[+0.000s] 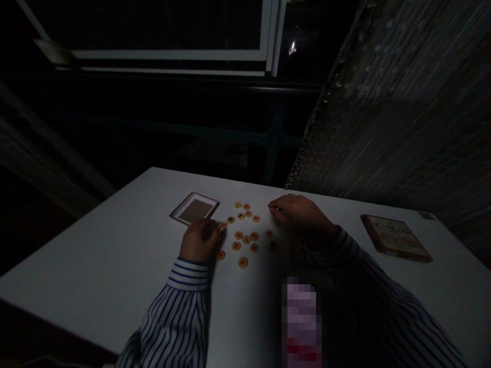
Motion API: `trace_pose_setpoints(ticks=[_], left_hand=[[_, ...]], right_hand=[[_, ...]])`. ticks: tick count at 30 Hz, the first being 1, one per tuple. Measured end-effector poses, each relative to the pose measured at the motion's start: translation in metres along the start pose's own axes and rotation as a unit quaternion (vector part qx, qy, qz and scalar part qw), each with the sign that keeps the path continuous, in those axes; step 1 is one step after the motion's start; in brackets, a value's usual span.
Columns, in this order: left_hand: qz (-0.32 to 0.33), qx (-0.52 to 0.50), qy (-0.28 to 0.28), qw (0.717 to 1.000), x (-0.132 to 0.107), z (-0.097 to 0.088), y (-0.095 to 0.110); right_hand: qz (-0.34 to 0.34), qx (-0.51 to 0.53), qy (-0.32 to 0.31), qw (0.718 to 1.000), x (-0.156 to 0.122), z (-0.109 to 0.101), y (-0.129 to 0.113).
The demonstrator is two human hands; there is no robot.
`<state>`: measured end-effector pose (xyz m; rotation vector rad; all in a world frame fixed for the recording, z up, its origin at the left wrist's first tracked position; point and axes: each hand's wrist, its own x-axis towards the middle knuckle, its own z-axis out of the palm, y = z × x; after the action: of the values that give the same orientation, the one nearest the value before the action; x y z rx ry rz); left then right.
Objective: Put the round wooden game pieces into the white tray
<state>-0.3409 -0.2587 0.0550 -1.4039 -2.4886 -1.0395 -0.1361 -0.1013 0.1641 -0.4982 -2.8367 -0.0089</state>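
1. White table (95, 266) is carrying everything; toward its far L side, an open shallow tray (195, 210) is lying inside-up, prob. placed there b/c it's an easy reach for the left hand.
2. Left hand (197, 243) is sitting just beside the tray's near edge, thumb + fingers standing narrow at a red-marked disc (223, 225); it's prob. using a fingertip pinch b/c the disc is small. Gripping or only touching: can't tell.
3. Round discs (243, 262) w/ red or black characters are lying btwn the hands, loosely scattered, some touching, most apart; that layout is prob. leaving the marks visible from above. Most characters are too small to read.
4. Right hand (301, 214) is hovering or resting R of the discs (can't tell which), fingers curling in, narrow. Sth pale (280, 209) is showing near its fingertips, poss. a disc edge; can't tell if it's holding anything.
5. Below it, shadowed discs (300, 246) are lying half lost beside the striped sleeve (355, 255); no count possible.
6. Bottom, R of ctr, a pixelated patch (301, 317) is masking sth pinkish, cut off by the frame.
7. Far R, a flat printed box (397, 236) is lying well apart, prob. so it isn't crowding the discs.
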Motion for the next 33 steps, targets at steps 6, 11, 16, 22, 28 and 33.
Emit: trace_pose_setpoints(ticks=[6,11,16,22,28,33], left_hand=[[0.001,0.059,-0.041,0.997,-0.001,0.005,-0.006],[0.011,0.062,-0.037,0.997,-0.003,0.007,-0.007],[0.044,0.049,-0.051,0.997,-0.004,0.013,-0.011],[0.048,0.050,-0.084,0.994,-0.005,0.018,-0.013],[0.067,0.060,-0.092,0.992,-0.005,0.019,-0.010],[0.066,0.089,-0.096,0.989,-0.005,0.020,-0.010]], right_hand=[[-0.044,0.004,-0.010,0.999,0.017,0.027,-0.027],[-0.072,0.034,0.004,0.997,0.022,0.056,-0.044],[-0.080,0.041,0.026,0.996,0.020,0.083,-0.051],[-0.084,0.038,0.026,0.995,0.018,0.098,-0.050],[-0.083,0.033,0.020,0.996,0.016,0.098,-0.049],[-0.085,0.040,0.008,0.996,0.016,0.101,-0.048]])
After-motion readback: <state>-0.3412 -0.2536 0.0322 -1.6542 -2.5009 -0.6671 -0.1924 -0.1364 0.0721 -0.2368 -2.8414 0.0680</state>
